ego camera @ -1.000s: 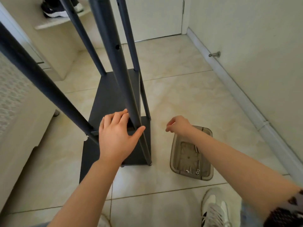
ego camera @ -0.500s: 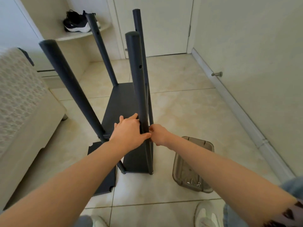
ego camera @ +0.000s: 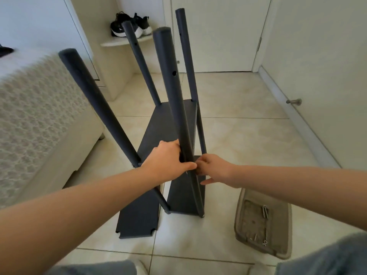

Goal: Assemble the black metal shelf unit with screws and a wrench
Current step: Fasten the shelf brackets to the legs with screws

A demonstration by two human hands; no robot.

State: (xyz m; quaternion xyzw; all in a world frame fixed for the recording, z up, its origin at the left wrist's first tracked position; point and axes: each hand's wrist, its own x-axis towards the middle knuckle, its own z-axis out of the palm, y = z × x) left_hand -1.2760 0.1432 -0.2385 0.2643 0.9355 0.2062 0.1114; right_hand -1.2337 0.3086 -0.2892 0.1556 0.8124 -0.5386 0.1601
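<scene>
Black metal shelf unit (ego camera: pixel 158 128) stands on the beige tiled floor (ego camera: pixel 248 145), between a bed (ego camera: pixel 39 116) and the wall, with a white door (ego camera: pixel 218 36) behind. The left hand (ego camera: pixel 168 161) wraps its fingers round the near post (ego camera: pixel 168 76). The right hand (ego camera: pixel 214 169) meets that post with fingers curled; I cannot tell whether it pinches anything. A loose shelf panel (ego camera: pixel 139 217) lies by the near feet, with a tray (ego camera: pixel 278 253) of screws (ego camera: pixel 265 210) beside.

black shelf unit (ego camera: pixel 174 124), translucent grey tray (ego camera: pixel 286 231)

Glossy beige tile floor (ego camera: pixel 248 135), white door (ego camera: pixel 218 32) at back, doorstop (ego camera: pixel 295 101) low on right wall (ego camera: pixel 327 56). Corner shelf (ego camera: pixel 119 43) with black sneakers (ego camera: pixel 129 25). Left: bed (ego camera: pixel 35 108), maybe sofa, lacy cover.
</scene>
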